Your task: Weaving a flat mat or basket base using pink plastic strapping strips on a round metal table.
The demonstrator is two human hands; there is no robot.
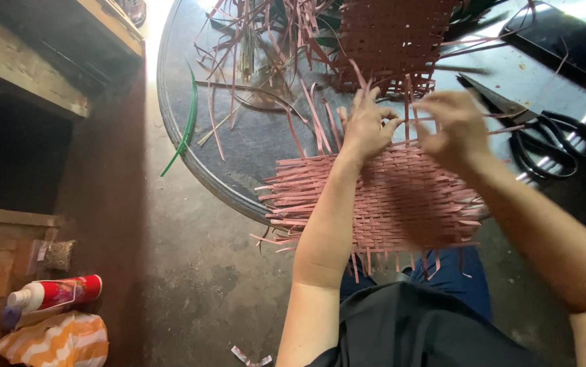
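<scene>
A pink woven mat (402, 204) of flat strips lies half on the round metal table (238, 149) and half over my lap. My left hand (366, 124) pinches loose pink strips at the mat's far edge. My right hand (456, 126) grips strips right beside it, fingers curled around them. A second woven piece (391, 41), darker red, lies further back on the table. Loose pink strips (266, 41) are scattered to its left.
Black scissors (544, 132) lie on the table to the right of my right hand. A dark flat phone (565, 41) rests at the far right. A green strip (185, 122) hangs over the table's left rim. A bottle (52, 295) and striped bag (55, 343) sit bottom left.
</scene>
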